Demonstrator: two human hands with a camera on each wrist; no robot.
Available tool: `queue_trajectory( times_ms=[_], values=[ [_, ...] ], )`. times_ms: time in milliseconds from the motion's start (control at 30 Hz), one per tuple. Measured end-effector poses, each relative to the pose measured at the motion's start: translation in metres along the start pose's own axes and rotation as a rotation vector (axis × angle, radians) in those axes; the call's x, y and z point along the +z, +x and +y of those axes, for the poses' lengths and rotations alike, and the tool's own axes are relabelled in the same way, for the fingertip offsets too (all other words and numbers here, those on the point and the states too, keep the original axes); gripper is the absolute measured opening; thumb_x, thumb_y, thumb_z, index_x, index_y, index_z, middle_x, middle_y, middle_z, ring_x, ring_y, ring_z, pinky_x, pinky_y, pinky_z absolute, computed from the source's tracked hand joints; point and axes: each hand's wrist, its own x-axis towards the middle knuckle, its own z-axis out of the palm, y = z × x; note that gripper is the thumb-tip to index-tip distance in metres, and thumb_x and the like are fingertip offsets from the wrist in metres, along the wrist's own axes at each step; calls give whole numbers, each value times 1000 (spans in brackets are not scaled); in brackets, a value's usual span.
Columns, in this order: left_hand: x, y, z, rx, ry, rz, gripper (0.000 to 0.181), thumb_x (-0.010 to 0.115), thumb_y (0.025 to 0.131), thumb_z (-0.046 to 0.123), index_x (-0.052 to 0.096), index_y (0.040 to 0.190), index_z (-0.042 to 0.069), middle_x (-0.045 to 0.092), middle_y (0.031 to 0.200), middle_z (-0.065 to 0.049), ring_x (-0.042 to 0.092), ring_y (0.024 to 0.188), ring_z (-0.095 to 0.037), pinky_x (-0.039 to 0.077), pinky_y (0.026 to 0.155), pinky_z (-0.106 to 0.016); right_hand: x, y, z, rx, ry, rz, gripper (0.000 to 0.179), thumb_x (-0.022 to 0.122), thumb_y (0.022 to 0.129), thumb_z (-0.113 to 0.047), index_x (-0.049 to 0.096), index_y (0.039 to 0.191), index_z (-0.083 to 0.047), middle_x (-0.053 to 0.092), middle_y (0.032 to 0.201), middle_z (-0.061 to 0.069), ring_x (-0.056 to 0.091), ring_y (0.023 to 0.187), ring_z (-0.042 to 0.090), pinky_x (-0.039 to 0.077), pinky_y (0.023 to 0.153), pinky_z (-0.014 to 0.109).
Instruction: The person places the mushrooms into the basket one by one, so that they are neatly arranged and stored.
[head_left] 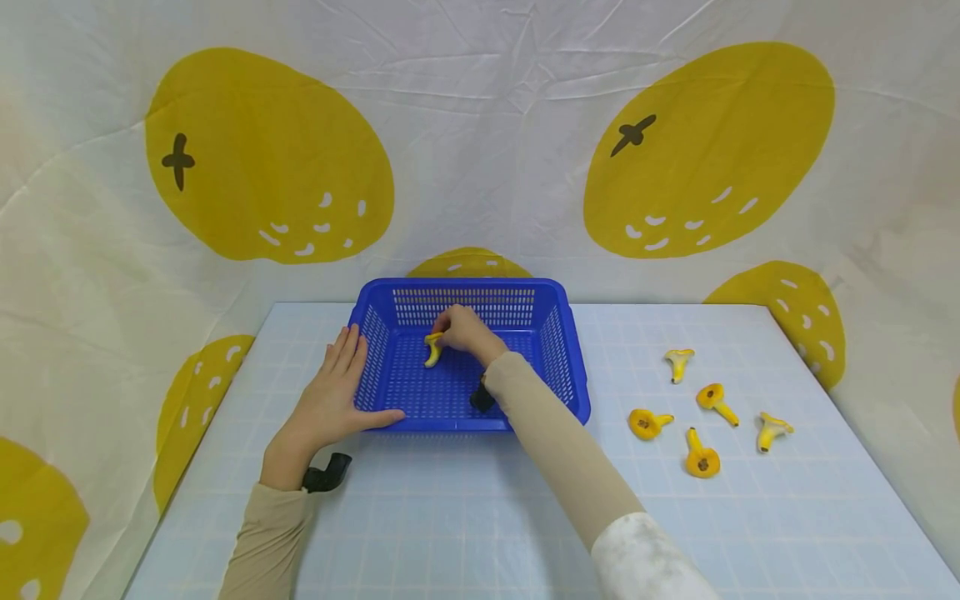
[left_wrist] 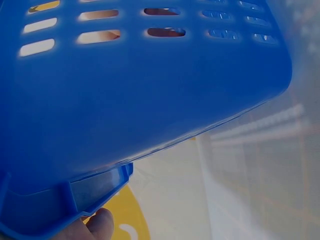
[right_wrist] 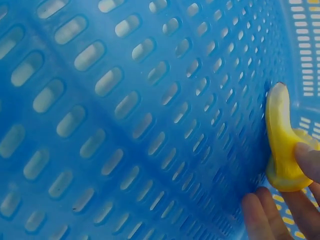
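Observation:
A blue plastic basket [head_left: 463,424] with slotted walls stands at the back middle of the table. Inside it, my right hand [head_left: 467,332] pinches a yellow chanterelle mushroom [head_left: 432,353] by its cap, the stem hanging toward the basket floor. In the right wrist view, thumb and fingers grip the mushroom [right_wrist: 281,135] close over the slotted floor. My left hand [head_left: 330,398] rests on the basket's front left corner, fingers straight along the left rim and thumb on the front rim. From below, the left wrist view shows fingertips [left_wrist: 102,226] at the rim.
Several more chanterelles lie loose on the right of the table, among them one with its cap facing up [head_left: 643,423] and a pale one on its side [head_left: 772,431]. The light blue tablecloth [head_left: 420,525] has a grid pattern. Behind hangs a white curtain [head_left: 487,183] with yellow fruit prints.

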Motion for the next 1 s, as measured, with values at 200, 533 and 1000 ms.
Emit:
queue_trajectory(
  times_ms=[200,533,1000],
  values=[
    [0,1,-1,0,2,2,134,71,72,74,3,155,-6,-11,164,-18,-12,151,-33,0,122,-48,-1,-2,-2,13,-23,9,13,75,86,-3,76,99,-2,73,97,9,64,87,21,54,77,30],
    [-1,0,1,-8,-4,-6,134,71,72,74,3,156,-6,-11,164,-18,-12,151,-33,1,121,-50,-2,0,0,16,-19,-1,14,76,85,-4,76,99,-3,72,98,8,63,88,21,54,78,29],
    [-2,-1,2,-3,-16,-2,133,71,73,72,4,155,-7,-10,164,-19,-11,151,-34,1,122,-50,-2,-1,-1,16,-1,-38,19,76,88,-13,74,105,-5,71,103,7,64,92,20,54,83,33]
  ],
)
